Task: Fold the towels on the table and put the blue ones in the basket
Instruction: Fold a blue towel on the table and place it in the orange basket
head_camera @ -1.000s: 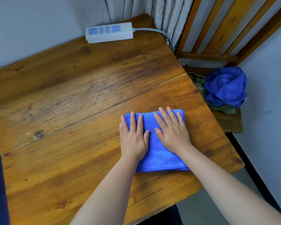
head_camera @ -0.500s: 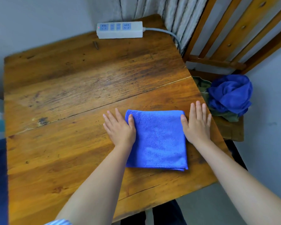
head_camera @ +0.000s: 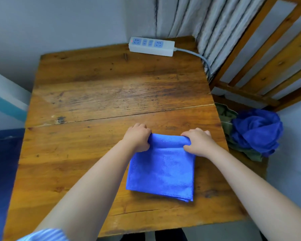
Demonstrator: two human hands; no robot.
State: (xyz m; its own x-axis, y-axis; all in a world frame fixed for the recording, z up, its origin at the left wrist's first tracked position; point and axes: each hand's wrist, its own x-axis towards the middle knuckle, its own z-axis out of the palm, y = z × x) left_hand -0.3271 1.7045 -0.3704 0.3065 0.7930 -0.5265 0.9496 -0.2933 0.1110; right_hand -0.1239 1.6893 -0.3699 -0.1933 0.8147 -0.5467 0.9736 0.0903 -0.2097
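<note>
A white power strip (head_camera: 151, 46) with blue sockets lies at the table's 12 o'clock edge, its grey cable (head_camera: 201, 59) trailing toward 2 o'clock past pale pleated curtains (head_camera: 195, 23). A slatted wooden chair (head_camera: 268, 54) stands at 2 o'clock beside the table, with olive-green cloth (head_camera: 227, 117) bunched on its seat. Grey wall (head_camera: 59, 23) fills the background.

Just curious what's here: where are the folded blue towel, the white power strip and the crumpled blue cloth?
Folded blue towel (head_camera: 161, 173), head view, flat middle.
White power strip (head_camera: 151, 46), head view, top face.
Crumpled blue cloth (head_camera: 255, 131), head view, bunched centre.
</note>
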